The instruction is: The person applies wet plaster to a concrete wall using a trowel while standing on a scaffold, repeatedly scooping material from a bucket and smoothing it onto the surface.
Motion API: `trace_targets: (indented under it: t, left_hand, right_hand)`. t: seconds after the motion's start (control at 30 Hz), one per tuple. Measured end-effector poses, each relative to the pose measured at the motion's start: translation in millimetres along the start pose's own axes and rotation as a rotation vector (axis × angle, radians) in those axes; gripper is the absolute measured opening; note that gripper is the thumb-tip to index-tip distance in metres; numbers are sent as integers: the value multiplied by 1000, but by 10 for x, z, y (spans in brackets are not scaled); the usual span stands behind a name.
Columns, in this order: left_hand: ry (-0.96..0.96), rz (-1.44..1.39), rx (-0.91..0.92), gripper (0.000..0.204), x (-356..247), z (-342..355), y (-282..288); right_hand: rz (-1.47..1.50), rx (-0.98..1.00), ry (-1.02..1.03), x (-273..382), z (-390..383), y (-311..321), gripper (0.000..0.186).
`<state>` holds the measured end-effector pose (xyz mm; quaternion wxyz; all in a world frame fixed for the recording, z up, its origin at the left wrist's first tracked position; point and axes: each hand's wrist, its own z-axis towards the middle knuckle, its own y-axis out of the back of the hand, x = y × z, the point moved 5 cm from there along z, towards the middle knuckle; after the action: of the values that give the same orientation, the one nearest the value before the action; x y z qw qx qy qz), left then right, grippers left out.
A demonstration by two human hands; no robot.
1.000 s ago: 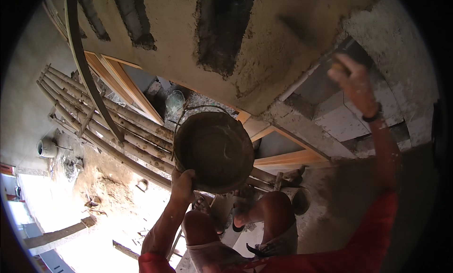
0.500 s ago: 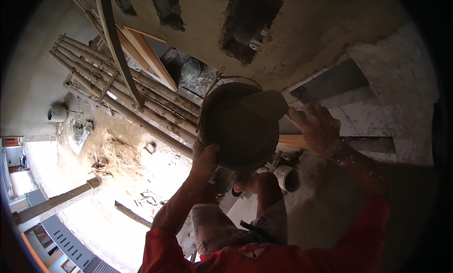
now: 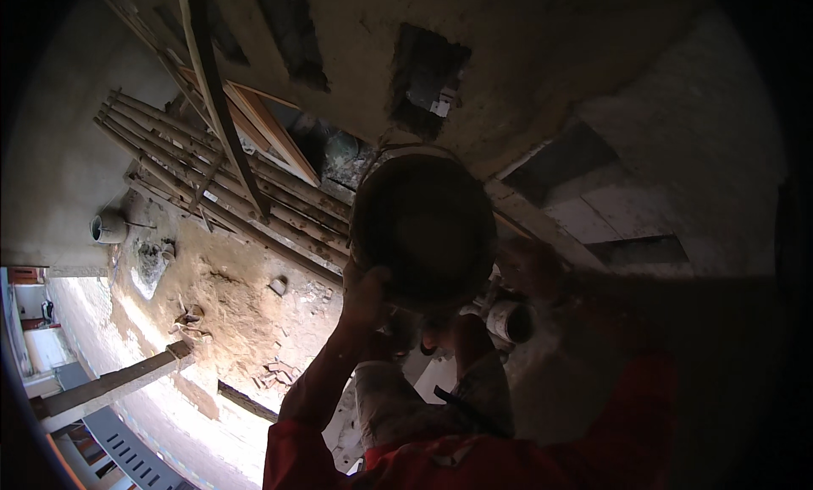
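A round bucket (image 3: 423, 236) with a thin handle arching over its far rim is held up in front of me. Its inside is very dark, with a slightly paler patch of mortar-like stuff in the middle. My left hand (image 3: 364, 293) is closed on the bucket's near-left rim, thumb over the edge. Beside the bucket's right side is my right hand (image 3: 535, 270), deep in shadow and blurred. Its fingers cannot be made out, and no trowel can be picked out in it.
Wooden poles (image 3: 246, 189) lie bundled at the left, crossed by a curved beam (image 3: 212, 92). Wooden frames (image 3: 275, 134) lean behind. Below stand a pale pail (image 3: 107, 227) and a round container (image 3: 511, 322). The plastered wall has a dark opening (image 3: 428, 79).
My right hand has moved down and slightly left. The trowel-like blade over the bucket's far-right rim no longer shows. The picture has darkened; my left hand still grips the rim.
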<state>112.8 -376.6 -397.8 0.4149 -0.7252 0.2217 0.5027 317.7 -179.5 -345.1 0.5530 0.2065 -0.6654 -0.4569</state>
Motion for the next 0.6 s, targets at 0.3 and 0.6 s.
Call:
trace_targets:
  t: [0.3, 0.6]
  left_hand:
    - [259, -101, -175, 50, -302, -87, -129]
    - [145, -203, -196, 49, -386, -159, -151]
  right_hand:
    - [-184, 93, -42, 571, 234, 814, 35]
    - [73, 423, -29, 1033, 499, 1650, 46]
